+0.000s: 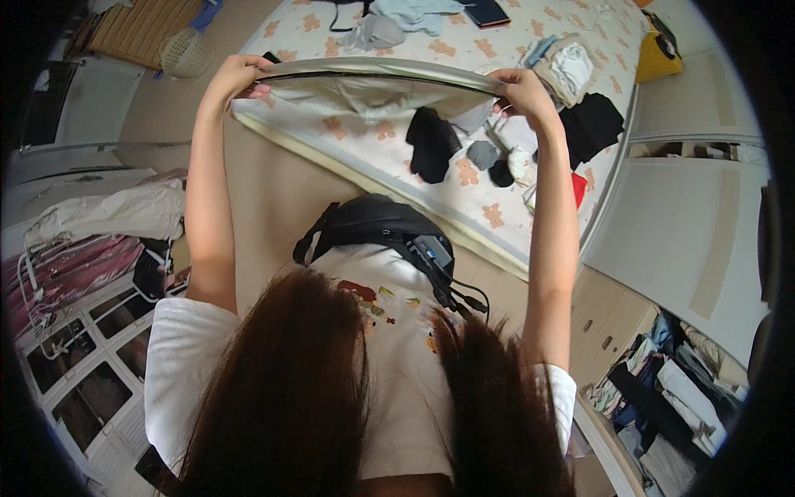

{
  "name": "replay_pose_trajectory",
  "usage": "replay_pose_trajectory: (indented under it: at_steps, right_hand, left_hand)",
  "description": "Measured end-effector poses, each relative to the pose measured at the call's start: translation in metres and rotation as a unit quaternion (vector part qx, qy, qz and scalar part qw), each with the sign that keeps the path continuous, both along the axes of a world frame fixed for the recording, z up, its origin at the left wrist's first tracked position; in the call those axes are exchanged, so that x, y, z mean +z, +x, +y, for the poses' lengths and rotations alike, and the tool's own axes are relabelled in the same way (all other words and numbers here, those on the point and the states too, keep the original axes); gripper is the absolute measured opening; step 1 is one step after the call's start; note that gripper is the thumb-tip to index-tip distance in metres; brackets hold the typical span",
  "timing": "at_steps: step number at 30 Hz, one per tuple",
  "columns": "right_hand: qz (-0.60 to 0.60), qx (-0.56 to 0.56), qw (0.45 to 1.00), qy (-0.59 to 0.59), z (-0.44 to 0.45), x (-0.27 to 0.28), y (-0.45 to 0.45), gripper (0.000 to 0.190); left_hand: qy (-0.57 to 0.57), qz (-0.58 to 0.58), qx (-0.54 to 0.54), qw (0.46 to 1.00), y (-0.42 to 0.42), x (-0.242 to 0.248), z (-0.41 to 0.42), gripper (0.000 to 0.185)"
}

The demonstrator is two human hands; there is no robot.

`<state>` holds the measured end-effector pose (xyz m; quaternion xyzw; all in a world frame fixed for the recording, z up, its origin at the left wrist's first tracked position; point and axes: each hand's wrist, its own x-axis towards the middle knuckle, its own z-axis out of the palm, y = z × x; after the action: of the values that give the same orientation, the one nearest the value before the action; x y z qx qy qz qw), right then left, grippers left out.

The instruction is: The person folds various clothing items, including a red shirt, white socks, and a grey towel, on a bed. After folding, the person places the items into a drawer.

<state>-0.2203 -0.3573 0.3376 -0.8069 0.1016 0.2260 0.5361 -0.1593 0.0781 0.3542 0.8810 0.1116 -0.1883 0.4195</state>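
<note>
A pale, thin, bag-like item (372, 67) is stretched wide between my two hands, a dark line running along its upper edge. My left hand (246, 76) pinches one end; my right hand (520, 92) grips the other. Its exact kind and lower part are hard to make out. Beneath and beyond it lies a bed (494, 215) with a bear-patterned sheet. Near my right hand are a black cloth (430, 146), a small grey bundle (482, 155), a small black bundle (500, 174) and a white bundle (520, 164).
Folded clothes (568, 65) and black garments (593, 127) sit on the bed's right side. A black waist bag (379, 223) with cables is at my front. An open drawer of clothes (677, 391) is lower right; a clothes rack (37, 279) stands left.
</note>
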Motion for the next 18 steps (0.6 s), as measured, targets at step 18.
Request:
replay_pose_trajectory:
  at_steps: [18]
  right_hand:
    - [0.29, 0.161, 0.943, 0.02, 0.135, -0.121, 0.007, 0.018]
  left_hand:
    - [-0.025, 0.281, -0.21, 0.936, 0.053, -0.116, 0.142, 0.032]
